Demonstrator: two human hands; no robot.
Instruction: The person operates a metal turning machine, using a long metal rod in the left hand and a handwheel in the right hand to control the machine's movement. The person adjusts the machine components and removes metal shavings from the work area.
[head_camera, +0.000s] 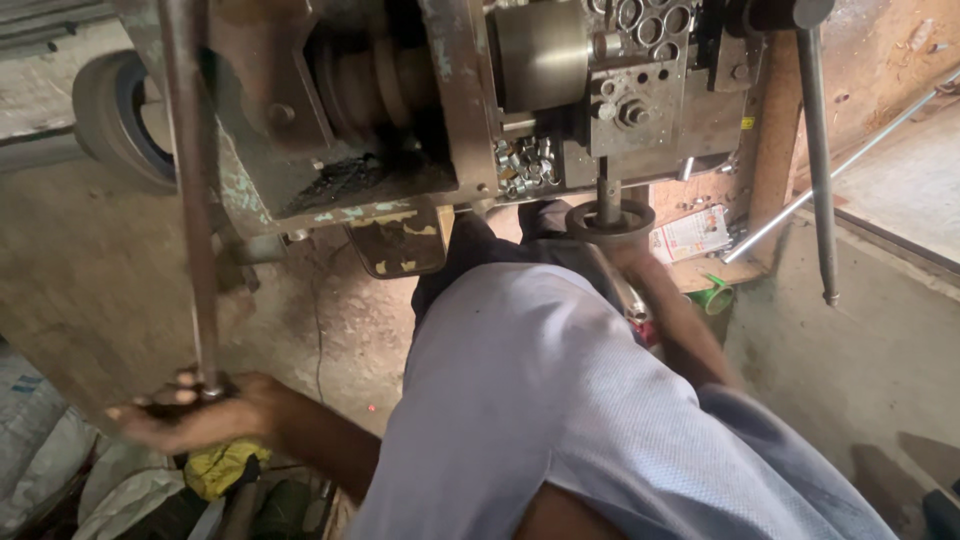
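My left hand (190, 408) is at the lower left, wrapped around the bottom end of a long steel lever bar (192, 200) that runs up to a worn metal press machine (400, 110). My right arm, in a pale blue sleeve (560, 400), reaches forward under the machine. My right hand (628, 262) sits just below a dark round ring (610, 220) on a vertical pin. The ring and my own arm hide most of the hand, and its fingers are not visible. Several small shiny metal parts (525, 165) lie in a recess of the machine.
A tyre (108, 110) stands at the upper left. A second long steel bar (818, 150) hangs at the right, with a thin rod (850, 160) leaning beside it. A green cup (716, 297) and printed paper (690, 234) lie near the machine's base. A yellow cloth (222, 466) lies under my left wrist.
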